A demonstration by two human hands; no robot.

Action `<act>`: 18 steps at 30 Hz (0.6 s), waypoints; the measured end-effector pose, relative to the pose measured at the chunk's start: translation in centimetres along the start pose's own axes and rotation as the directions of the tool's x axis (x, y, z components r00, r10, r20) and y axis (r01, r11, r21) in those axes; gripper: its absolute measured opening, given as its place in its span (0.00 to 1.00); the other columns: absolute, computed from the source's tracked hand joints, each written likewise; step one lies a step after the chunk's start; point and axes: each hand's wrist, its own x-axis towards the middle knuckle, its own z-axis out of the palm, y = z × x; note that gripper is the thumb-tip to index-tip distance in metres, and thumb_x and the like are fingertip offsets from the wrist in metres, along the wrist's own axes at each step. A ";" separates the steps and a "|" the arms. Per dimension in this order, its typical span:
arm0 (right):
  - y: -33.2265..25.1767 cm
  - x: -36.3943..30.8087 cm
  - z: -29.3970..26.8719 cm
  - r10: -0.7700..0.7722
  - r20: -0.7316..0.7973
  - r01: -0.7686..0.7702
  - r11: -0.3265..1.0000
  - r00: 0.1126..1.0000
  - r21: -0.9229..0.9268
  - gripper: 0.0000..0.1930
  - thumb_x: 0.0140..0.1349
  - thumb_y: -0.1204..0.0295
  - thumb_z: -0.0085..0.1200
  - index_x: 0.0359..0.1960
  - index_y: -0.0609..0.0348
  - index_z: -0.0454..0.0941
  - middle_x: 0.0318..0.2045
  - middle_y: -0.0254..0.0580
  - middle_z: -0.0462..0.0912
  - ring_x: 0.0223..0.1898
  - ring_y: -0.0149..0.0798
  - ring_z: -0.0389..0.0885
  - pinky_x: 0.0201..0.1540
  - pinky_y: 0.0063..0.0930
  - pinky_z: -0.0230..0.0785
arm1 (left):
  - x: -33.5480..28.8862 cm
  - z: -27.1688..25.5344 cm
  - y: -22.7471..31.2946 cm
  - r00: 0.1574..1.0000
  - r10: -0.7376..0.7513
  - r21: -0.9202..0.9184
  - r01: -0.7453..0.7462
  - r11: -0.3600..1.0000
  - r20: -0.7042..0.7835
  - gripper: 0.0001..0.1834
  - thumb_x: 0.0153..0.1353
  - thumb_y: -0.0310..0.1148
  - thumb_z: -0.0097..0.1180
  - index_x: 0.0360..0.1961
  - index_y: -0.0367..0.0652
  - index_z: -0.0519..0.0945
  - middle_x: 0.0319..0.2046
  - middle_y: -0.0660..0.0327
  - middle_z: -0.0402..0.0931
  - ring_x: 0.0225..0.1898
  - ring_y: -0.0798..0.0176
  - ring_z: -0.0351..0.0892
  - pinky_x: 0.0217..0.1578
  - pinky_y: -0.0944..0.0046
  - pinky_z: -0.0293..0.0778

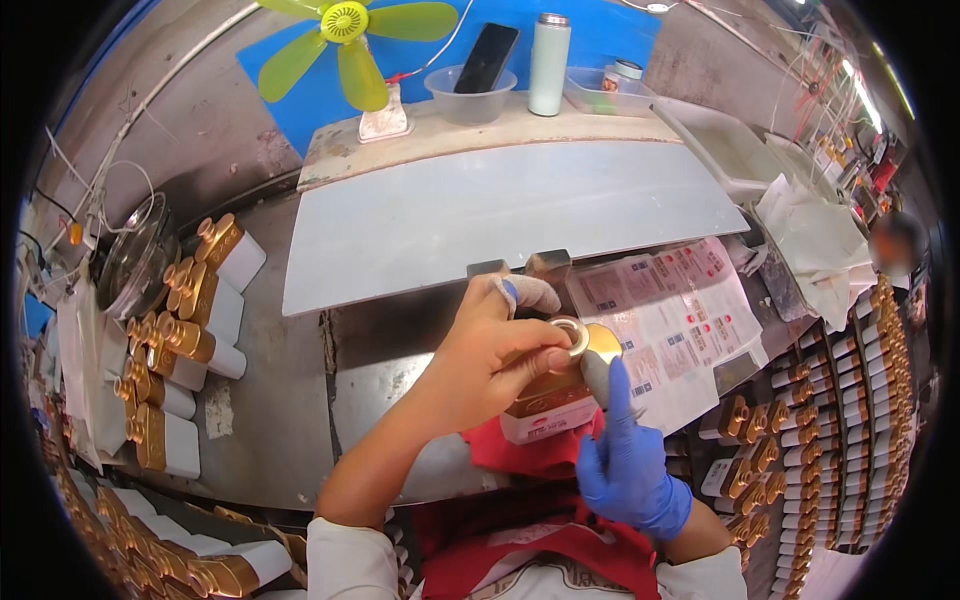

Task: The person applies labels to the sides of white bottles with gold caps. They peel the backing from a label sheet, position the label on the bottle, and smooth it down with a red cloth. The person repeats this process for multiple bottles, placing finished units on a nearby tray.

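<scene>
A gold-and-white bottle (548, 408) rests on a red cloth (525, 452) at the table's front edge, below my hands. My left hand (490, 360), bare with pale fabric on a finger, is closed on the pale ring-shaped neck (572, 336) of the bottle. Beside the neck shows a shiny gold rounded surface (602, 343); whether it belongs to the bottle I cannot tell. My right hand (637, 470) wears a blue glove, with grey fabric at one fingertip. Its outstretched fingers touch next to the gold surface, and its thumb stands apart.
Gold-and-white bottles (185, 340) lie at the left, with several rows more at right (800, 440). Printed sheets (670, 320) lie beyond my right hand. A pale board (480, 215) spans the back, below a green fan (345, 25), a flask (550, 65) and a phone (487, 58) in a bowl.
</scene>
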 end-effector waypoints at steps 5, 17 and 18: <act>0.7 0.9 -0.7 -0.384 0.198 0.430 0.746 0.902 -0.508 0.37 0.50 0.76 0.49 0.66 0.51 0.54 0.54 0.58 0.72 0.12 0.37 0.71 0.16 0.29 0.65 | -0.6 -0.2 -0.4 0.999 -0.034 -0.086 0.035 0.996 0.017 0.10 0.59 0.36 0.55 0.37 0.42 0.82 0.47 0.53 0.71 0.50 0.55 0.63 0.53 0.59 0.56; -1.6 5.0 -1.1 -0.337 0.498 0.573 0.679 0.799 -0.459 0.18 0.55 0.68 0.53 0.49 0.52 0.75 0.34 0.45 0.78 0.13 0.36 0.72 0.14 0.30 0.62 | -0.2 -0.5 1.4 0.992 0.006 -0.101 0.007 0.995 0.124 0.22 0.67 0.41 0.37 0.38 0.38 0.82 0.51 0.49 0.67 0.53 0.53 0.60 0.57 0.57 0.52; -3.3 4.9 -2.7 -0.391 0.481 0.603 0.662 0.785 -0.445 0.17 0.55 0.67 0.53 0.48 0.52 0.76 0.33 0.45 0.78 0.14 0.37 0.73 0.14 0.30 0.63 | -0.2 -0.6 1.3 0.993 0.011 -0.069 -0.003 0.998 0.114 0.22 0.67 0.41 0.37 0.38 0.38 0.82 0.51 0.49 0.67 0.53 0.53 0.60 0.57 0.57 0.52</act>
